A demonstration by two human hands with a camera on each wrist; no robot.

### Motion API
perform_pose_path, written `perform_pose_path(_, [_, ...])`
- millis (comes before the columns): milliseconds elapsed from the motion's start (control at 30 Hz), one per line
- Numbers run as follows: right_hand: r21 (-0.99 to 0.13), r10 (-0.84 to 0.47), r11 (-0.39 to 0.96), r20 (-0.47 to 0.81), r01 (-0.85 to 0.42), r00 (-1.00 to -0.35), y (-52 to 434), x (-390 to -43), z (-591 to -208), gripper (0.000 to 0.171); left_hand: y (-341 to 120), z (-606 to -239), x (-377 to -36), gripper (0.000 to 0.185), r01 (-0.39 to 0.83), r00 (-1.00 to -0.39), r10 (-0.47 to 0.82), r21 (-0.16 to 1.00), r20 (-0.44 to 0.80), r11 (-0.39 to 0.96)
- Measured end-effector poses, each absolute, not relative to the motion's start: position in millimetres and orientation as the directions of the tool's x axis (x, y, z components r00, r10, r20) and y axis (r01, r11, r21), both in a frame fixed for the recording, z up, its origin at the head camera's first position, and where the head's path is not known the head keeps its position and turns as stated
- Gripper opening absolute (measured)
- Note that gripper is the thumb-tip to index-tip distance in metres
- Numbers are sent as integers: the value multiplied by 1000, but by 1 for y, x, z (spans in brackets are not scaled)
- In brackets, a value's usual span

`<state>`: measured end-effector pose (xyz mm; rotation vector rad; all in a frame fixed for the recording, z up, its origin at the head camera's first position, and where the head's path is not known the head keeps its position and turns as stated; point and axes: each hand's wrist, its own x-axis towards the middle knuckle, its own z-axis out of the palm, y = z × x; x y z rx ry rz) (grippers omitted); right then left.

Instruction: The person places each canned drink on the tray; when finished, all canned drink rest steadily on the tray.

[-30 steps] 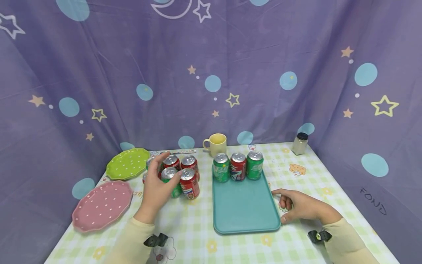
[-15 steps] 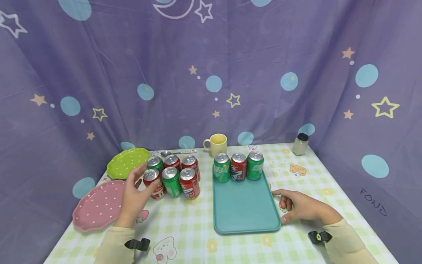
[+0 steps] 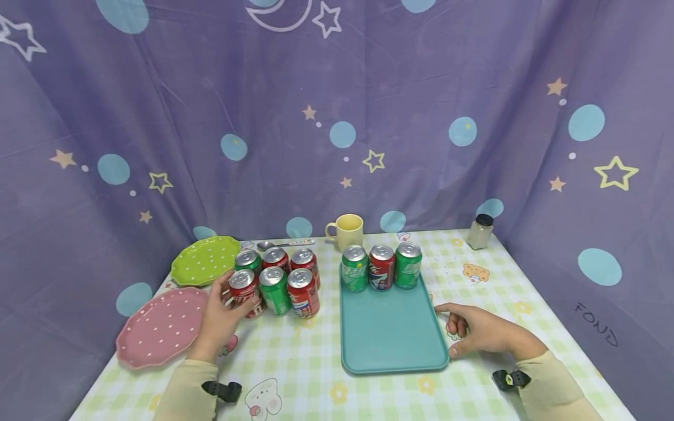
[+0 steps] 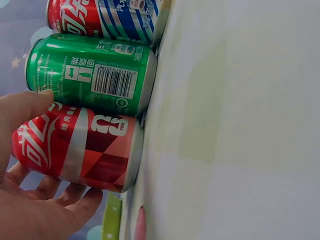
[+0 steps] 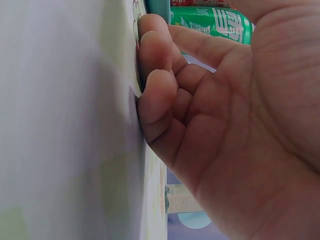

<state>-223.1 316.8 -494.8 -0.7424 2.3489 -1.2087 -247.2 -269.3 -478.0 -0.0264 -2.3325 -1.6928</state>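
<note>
red can (image 3: pixel 244 290) | L hand (image 3: pixel 221 318) grips (upright) | R hand (image 3: pixel 481 331) by tray (image 3: pixel 389 345)

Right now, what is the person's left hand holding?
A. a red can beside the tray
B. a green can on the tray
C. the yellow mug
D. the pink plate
A: the left hand curls round a red can at the group's front left, off the tray.

A staged tabletop set: starry purple backdrop cloth (image 3: pixel 337 117) behind a checked table (image 3: pixel 316 374)
</note>
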Motion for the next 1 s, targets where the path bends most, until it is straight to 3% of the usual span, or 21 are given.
perform_pose_path(267, [-831, -606, 489, -105, -266, -788, 316, -222, -493, 94, -274, -488, -252, 90, 108, -980, -120, 938, 156, 331])
perform_pose_path(567, [-811, -609, 508, -99, -291, -787, 318, -224, -497, 95, -275, -494, -253, 85, 122, -974, -135, 923, 183, 366])
perform_pose_path(1000, [-795, -609, 523, -98, -306, -787, 320, -226, -501, 96, -272, -494, -253, 85, 117, -966, -189, 949, 177, 291])
